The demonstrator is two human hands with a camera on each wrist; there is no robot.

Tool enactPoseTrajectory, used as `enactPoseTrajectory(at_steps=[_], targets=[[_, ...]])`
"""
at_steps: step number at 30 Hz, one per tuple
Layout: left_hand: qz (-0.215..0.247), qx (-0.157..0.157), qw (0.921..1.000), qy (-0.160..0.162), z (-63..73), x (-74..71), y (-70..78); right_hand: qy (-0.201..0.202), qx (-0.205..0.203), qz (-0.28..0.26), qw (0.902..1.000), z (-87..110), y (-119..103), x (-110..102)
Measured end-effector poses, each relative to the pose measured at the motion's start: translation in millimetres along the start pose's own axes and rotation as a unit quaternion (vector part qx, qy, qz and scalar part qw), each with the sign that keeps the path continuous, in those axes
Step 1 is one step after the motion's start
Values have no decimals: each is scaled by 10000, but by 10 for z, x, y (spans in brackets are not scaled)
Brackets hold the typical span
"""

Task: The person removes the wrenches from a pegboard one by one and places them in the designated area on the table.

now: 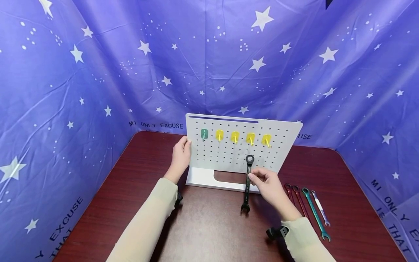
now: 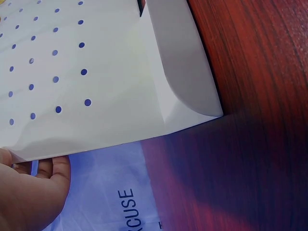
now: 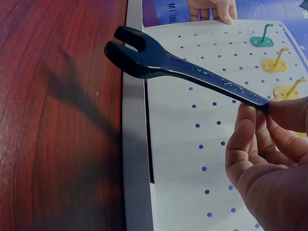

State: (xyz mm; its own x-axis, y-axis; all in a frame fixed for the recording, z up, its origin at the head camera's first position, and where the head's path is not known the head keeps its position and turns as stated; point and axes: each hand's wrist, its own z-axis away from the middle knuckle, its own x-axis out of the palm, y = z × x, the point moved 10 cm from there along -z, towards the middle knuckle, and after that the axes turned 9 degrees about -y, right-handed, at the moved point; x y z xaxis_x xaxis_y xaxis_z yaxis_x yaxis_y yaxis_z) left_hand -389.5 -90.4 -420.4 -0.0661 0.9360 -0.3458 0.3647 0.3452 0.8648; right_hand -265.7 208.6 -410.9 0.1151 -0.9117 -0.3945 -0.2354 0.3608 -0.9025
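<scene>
A black combination wrench [image 1: 247, 185] hangs upright in front of the white pegboard [image 1: 226, 154], ring end up and open end down. My right hand [image 1: 266, 183] pinches its shaft between thumb and fingers; the right wrist view shows the wrench [image 3: 192, 70] held off the board. At the board's left edge, my left hand [image 1: 181, 154] grips the rim, with fingers behind it in the left wrist view. One green hook [image 1: 204, 134] and several yellow hooks [image 1: 235, 137] form a row across the upper board.
Right of the board, two red wrenches [image 1: 299, 198], a green wrench [image 1: 315, 213] and a smaller silver wrench with a white middle [image 1: 320, 207] lie on the dark red table [image 1: 209, 233]. A blue star-printed cloth [image 1: 203, 65] surrounds the table.
</scene>
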Motion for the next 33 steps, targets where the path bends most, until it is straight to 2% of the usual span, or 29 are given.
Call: enactPoseTrajectory(at_steps=[2,11,18,33], targets=[[10,8,10000,5,2,1,-2,29,-40,-11,10000,22,-25,-28],[-65,49,10000,38,0,-7,-2,253,47,-288,9993,-3,358,-121],[-128,44,9999,55,-2,-8,-5,294,-58,-298,9991,23,388,-162],[37,13,10000,19,1,2,-24,380,221,-136,9989,118,495,-260]])
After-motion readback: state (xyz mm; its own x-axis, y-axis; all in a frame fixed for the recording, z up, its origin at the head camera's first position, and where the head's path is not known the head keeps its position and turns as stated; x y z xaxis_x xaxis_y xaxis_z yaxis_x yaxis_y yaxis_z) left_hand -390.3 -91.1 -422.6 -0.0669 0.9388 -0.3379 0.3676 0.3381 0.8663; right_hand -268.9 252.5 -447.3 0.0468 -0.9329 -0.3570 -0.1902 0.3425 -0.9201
